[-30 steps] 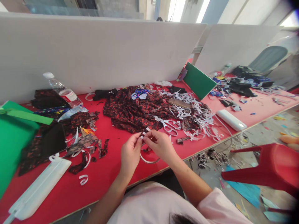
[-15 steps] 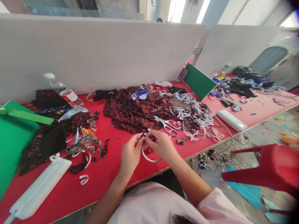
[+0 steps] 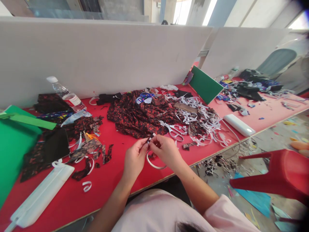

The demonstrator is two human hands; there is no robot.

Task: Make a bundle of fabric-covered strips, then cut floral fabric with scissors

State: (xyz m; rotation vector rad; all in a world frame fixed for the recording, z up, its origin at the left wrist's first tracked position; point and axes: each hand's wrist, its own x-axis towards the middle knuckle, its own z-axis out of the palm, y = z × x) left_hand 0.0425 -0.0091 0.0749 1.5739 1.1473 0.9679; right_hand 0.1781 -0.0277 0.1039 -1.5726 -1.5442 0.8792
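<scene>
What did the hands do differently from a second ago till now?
Very little changed. Both hands, left hand and right hand, drew slightly closer around the small strip they pinch, so less of it shows. Nothing was picked up or let go. The scissors, patterned cloth, water bottle and red table stayed as they were.

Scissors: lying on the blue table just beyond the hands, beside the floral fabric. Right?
Not quite. The head view shows the table is red, not blue. The rest holds: the scissors lie just beyond the left hand and right hand, beside the floral fabric.
</scene>
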